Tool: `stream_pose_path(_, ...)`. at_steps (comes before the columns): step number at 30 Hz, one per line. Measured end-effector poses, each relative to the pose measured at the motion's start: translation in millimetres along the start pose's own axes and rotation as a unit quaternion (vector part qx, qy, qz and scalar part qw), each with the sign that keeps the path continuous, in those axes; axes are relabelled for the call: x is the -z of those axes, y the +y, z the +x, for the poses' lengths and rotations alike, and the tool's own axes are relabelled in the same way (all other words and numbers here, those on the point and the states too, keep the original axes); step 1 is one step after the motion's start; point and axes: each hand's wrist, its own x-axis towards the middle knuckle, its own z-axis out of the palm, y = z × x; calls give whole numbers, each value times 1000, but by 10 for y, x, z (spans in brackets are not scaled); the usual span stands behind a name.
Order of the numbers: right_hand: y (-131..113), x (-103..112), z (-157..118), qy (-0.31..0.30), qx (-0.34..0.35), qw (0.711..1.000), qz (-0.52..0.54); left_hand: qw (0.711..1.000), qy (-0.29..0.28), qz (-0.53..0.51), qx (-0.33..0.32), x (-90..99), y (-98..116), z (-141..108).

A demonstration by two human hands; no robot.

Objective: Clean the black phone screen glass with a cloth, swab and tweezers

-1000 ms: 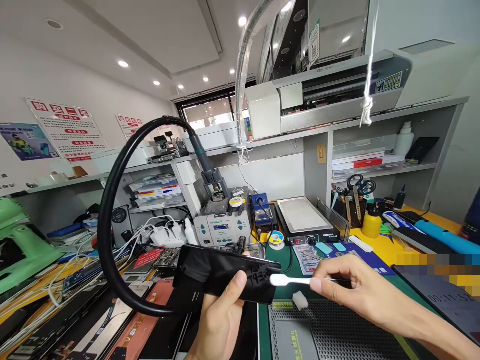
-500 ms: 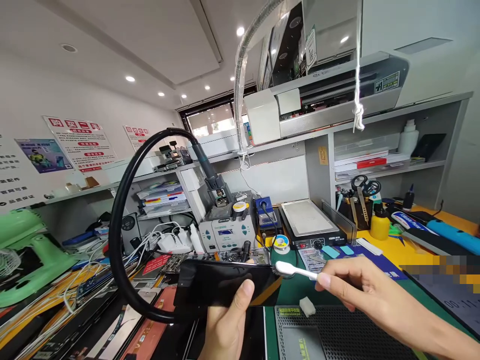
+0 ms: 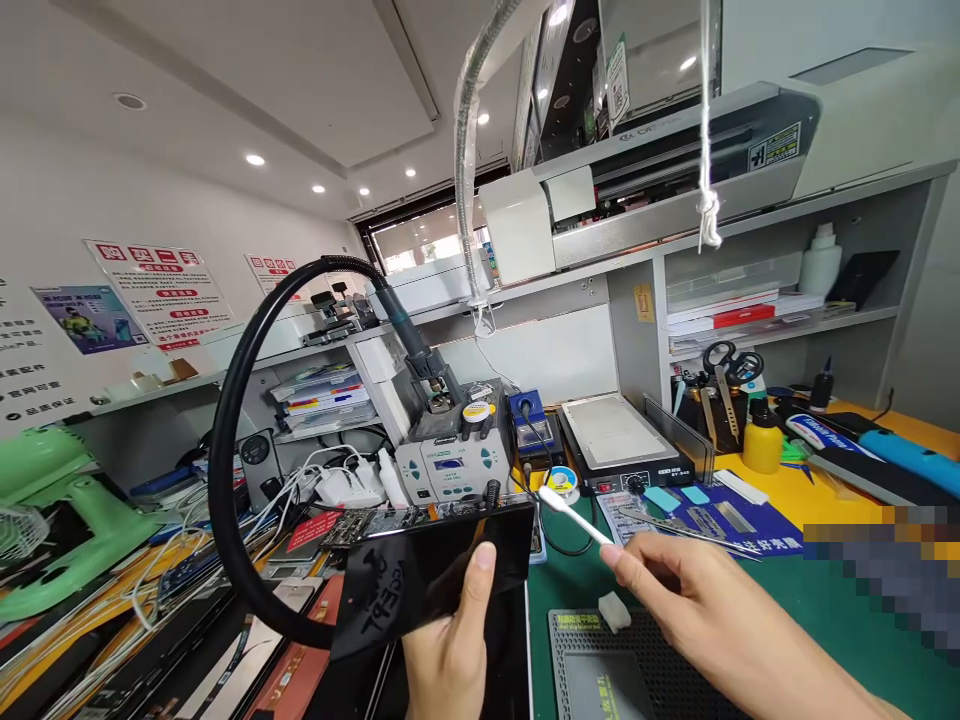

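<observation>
My left hand (image 3: 450,640) grips a glossy black phone (image 3: 450,565) from below, its thumb pressed on the dark face. Reflections cross that face. Between thumb and fingers, my right hand (image 3: 675,590) pinches the handle of a slim white brush (image 3: 577,515). The brush head is close to the phone's upper right corner, apart from it, with its bristles hidden. Below the brush, a small white block (image 3: 615,612) rests at the edge of a grey perforated pad (image 3: 566,650).
A black hose (image 3: 217,480) loops at the left of the phone. Behind stand a grey hot-air station (image 3: 457,470), a solder spool (image 3: 564,480) and a flat heating plate (image 3: 619,435). Phone parts and cables cover the left; a yellow bottle (image 3: 762,440) stands at the right.
The phone has shifted slightly left and tilted, so a lettered reflection shows on it. My right hand has moved a little left and down, and the brush handle now slants more steeply.
</observation>
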Motion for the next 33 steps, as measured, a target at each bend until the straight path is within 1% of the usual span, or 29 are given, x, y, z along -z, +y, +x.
stream_pose_path(2,16,30,15,12,-7,1000,4,1000,9,5,-8,6,-21,10)
stream_pose_path(3,2,31,9,6,-9,1000,19,1000,9,6,-7,7,-17,10)
stream_pose_path(5,-63,8,-35,-30,-16,997,73,1000,-1,6,1,3,17,5)
stream_pose_path(7,-154,-35,-111,-78,-22,988,134,1000,-11,12,10,-11,66,-11)
stream_pose_path(8,-198,-60,-152,-91,-21,983,155,1000,-13,20,12,-21,89,-21)
stream_pose_path(9,-236,-83,-189,-106,-13,981,165,999,-15,28,11,-31,108,-32)
stream_pose_path(11,-284,-122,-239,-114,12,981,158,999,-17,36,5,-50,131,-51)
stream_pose_path(13,-285,-141,-243,-104,35,986,124,999,-2,39,-2,-59,128,-59)
stream_pose_path(15,-244,-136,-204,-90,40,992,81,999,3,46,-10,-52,104,-51)
stream_pose_path(18,-140,-86,-109,-57,33,997,29,998,-18,59,-32,-22,38,-30)
stream_pose_path(20,-85,-42,-60,-18,20,1000,14,997,-24,61,-51,2,-15,-28)
stream_pose_path(22,-71,-8,-47,6,11,999,29,995,-26,62,-70,23,-67,-38)
stream_pose_path(24,-108,9,-77,-10,12,997,74,993,-41,64,-94,40,-105,-52)
stream_pose_path(26,-180,7,-137,-45,19,993,111,989,-67,64,-116,48,-122,-62)
stream_pose_path(27,-221,0,-172,-60,24,991,119,987,-79,64,-124,49,-123,-67)
stream_pose_path(29,-290,-28,-234,-67,40,990,115,985,-91,65,-132,42,-116,-78)
stream_pose_path(30,-311,-48,-257,-64,48,991,111,985,-88,64,-133,35,-110,-85)
stream_pose_path(33,-286,-120,-257,-56,50,992,99,991,-41,49,-117,10,-83,-103)
